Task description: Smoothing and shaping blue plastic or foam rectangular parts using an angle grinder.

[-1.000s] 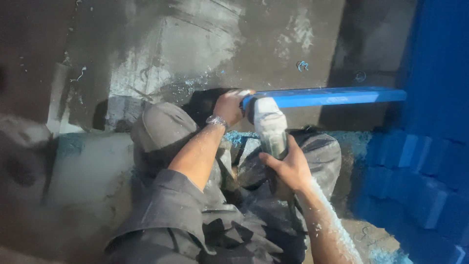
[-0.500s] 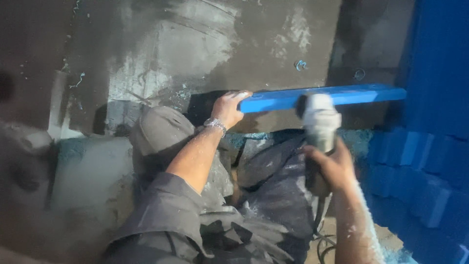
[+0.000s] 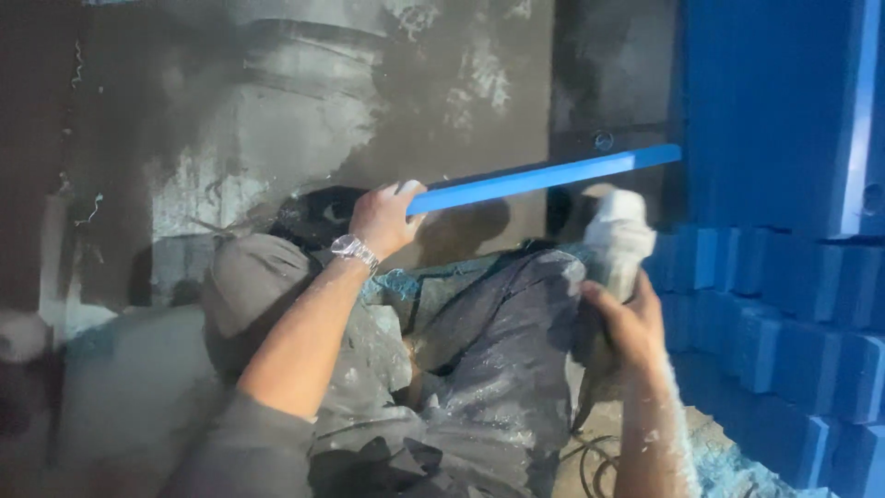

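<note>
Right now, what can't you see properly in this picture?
Head view only:
- The power tool in the right hand: its working end is blurred and dust-caked.
- The blue strip: its near end is hidden by the left hand.
- The cable: cut off by the bottom edge.

Head cam, close, down over lap & hands (image 3: 383, 217)

Both hands (image 3: 383, 217) (image 3: 631, 323) clenched, arms outstretched

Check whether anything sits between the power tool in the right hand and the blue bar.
Nothing visible does: the power tool in the right hand sits just below the blue bar, which the left hand grips at its near end.
</note>
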